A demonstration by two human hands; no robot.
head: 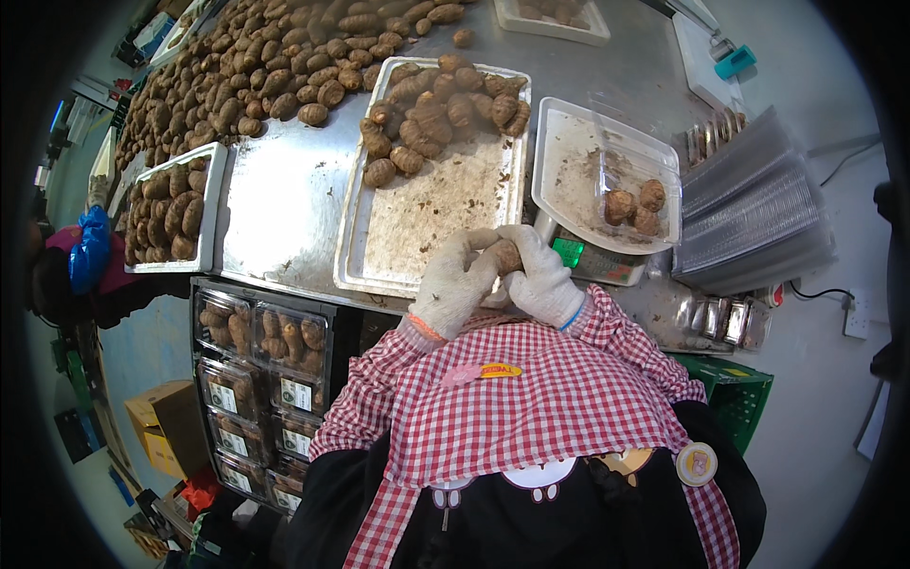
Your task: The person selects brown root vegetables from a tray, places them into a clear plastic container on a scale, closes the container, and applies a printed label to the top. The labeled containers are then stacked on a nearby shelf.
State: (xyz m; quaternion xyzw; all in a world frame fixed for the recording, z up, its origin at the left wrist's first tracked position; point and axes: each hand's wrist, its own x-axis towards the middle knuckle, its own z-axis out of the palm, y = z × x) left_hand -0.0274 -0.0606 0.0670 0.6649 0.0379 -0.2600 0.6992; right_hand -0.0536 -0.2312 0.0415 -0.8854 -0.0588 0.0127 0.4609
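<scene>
Both of my hands wear pale knitted work gloves and meet around one brown taro corm (506, 256). My left hand (455, 281) grips it from the left, and my right hand (544, 274) holds its other side. They are above the near edge of a shallow white tray (441, 227), which carries a heap of taro corms (441, 107) at its far end. To the right, a digital scale (604, 263) with a lit green display bears a white weighing pan (569, 160). An open clear plastic clamshell (618, 163) in that pan contains three taro corms (645, 206).
A large taro pile (284, 64) covers the steel table (266, 192) at back left. A foam box (213, 206) of taro stands left. Stacked clear clamshells (753, 206) lean right of the scale. Filled packs (291, 334) sit in a crate below left. Another person's blue sleeve (90, 249) shows far left.
</scene>
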